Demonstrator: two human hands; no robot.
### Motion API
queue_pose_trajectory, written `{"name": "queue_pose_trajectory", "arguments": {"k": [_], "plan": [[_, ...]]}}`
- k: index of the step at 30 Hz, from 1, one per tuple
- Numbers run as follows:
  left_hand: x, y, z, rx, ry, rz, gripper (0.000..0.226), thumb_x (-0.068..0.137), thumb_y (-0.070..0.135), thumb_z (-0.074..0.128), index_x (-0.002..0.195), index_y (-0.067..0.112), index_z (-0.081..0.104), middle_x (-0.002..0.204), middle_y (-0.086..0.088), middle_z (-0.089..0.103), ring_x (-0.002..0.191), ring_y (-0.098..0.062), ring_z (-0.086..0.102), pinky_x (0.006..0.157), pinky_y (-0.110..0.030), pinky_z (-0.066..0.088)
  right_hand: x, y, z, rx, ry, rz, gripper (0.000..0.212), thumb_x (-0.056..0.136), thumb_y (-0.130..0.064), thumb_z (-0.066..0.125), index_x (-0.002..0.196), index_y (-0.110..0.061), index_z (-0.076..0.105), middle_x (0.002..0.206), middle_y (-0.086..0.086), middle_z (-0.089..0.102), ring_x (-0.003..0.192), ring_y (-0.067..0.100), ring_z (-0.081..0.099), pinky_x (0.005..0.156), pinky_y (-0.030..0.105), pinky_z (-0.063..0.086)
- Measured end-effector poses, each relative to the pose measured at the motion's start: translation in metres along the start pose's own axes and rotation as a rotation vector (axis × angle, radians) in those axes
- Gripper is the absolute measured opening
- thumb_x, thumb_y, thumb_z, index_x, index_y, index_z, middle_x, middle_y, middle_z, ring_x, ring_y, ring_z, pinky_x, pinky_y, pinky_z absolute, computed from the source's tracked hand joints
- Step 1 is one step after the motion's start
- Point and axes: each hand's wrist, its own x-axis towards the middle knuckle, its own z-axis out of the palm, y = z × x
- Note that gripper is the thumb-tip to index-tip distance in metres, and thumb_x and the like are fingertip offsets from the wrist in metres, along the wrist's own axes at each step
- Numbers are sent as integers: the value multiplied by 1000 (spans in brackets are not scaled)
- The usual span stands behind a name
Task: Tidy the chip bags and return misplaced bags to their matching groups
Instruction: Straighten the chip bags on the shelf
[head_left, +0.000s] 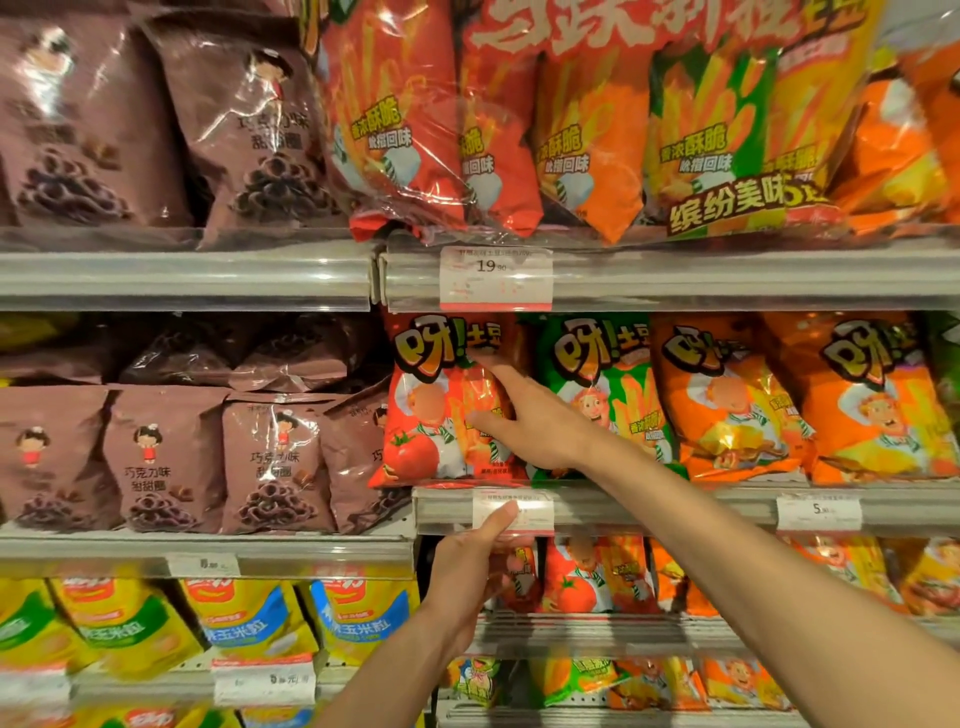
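Hands first: right hand up at the middle shelf, fingers loosely spread and laid against the face of the red tomato bag, thumb along its right side beside the green bag; open rather than clamped, touching more than gripping. Left hand lower down, just under the front edge of that same shelf, thumb raised against the price tag, fingers curled toward a small red bag on the shelf below; cannot tell whether anything is truly pinched, since the fingertips sit hidden behind the palm.

Likely step: squaring the red tomato bag at the left end of its row, next to the brown chocolate-ring bags. To do well: press flat with the palm, not the fingertips, to avoid crushing; slide upright and flush with the shelf's front edge; keep red beside red, green and orange bags to the right; steady the lower row with the other hand so nothing tips forward off the edge.
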Motion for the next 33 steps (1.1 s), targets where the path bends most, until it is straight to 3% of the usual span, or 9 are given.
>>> {"name": "queue_pose_trajectory", "arguments": {"k": [3,9,12,19,22,25,28,30,33], "plan": [[1,0,1,2,1,-2,48,83,56,74,90,9,84,107,-23,75,65,-12,61,68,-29,46,0,2,4,65,30,13,74,100,-39,60,161,-37,18,160,11,35,148,28,35,120,40,33],[0,0,1,-26,-6,14,39,82,54,76,81,16,85,106,-23,75,71,-16,60,72,-32,46,-5,-1,6,39,135,37,87,98,-36,64,164,-26,8,169,6,13,154,24,25,120,34,28],[2,-2,1,-23,-1,17,39,82,55,76,80,17,85,105,-22,76,72,-18,60,73,-32,46,-6,-1,7,19,153,29,84,98,-38,64,163,-24,13,167,8,21,152,26,30,120,36,31],[4,-4,2,-17,19,26,41,83,52,76,83,12,84,102,-22,77,69,-15,60,73,-34,47,-12,-2,13,-202,226,-34,66,102,-43,56,158,-17,29,142,14,52,124,30,57,98,36,45],[4,-6,3,-10,44,38,45,85,50,75,87,6,83,101,-22,77,64,-13,60,72,-32,47,-16,-3,11,-228,243,-52,65,103,-43,54,157,-18,29,145,13,48,126,30,56,99,37,45],[6,-9,7,-37,91,57,50,85,50,74,85,0,79,94,-21,78,58,-13,58,71,-33,47,-29,0,3,-277,373,-109,57,102,-40,55,152,-16,42,150,10,43,134,28,49,105,36,42],[8,-13,14,-67,153,94,56,67,67,75,83,14,65,79,-15,65,68,-23,48,72,-37,43,-46,17,-10,-348,554,-148,48,99,-34,61,140,-11,56,145,17,48,136,31,44,108,45,44],[10,-19,20,-97,179,120,57,63,67,75,85,16,62,79,-10,60,73,-24,47,73,-38,42,-59,35,-19,-331,628,-68,51,97,-35,64,140,-10,56,144,20,44,137,35,40,111,47,41],[17,-24,21,-105,214,123,45,79,51,78,80,8,65,70,-10,68,74,-25,53,76,-40,47,-77,60,-29,-267,595,129,71,95,-51,63,150,-11,41,154,21,33,145,36,32,117,49,36]]}}
